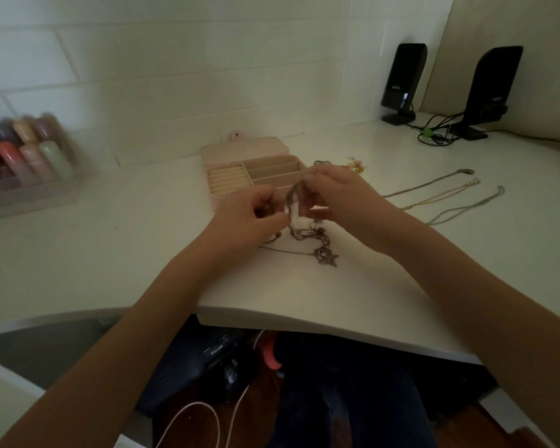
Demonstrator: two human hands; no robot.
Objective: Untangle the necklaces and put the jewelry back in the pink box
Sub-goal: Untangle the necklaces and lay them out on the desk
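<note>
Left hand [256,210]: my fingers are curled in, pinching part of the tangled chains [307,236] low on its left side. Right hand [332,192]: thumb and forefinger pinch a strand higher up, lifting it off the desk [110,253]. The two hands sit close together, just in front of the pink box [253,174].

Tangle: dark, thin metal chains, knotted. The lifted strands run roughly upright between my hands; the rest trails down onto the desk and spreads toward me and to the right, ending in a small clump.

Pink box: lid open and laid back toward the wall, cream lining, ring rolls at left, divided compartments at right. My hands cover its front right corner.

Hard to make out: how many chains are in the knot; motion blur smears the lifted part.

Three separated necklaces [440,197] lie to the right, stretched side by side, long axes running diagonally from near me up to the far right.
</note>
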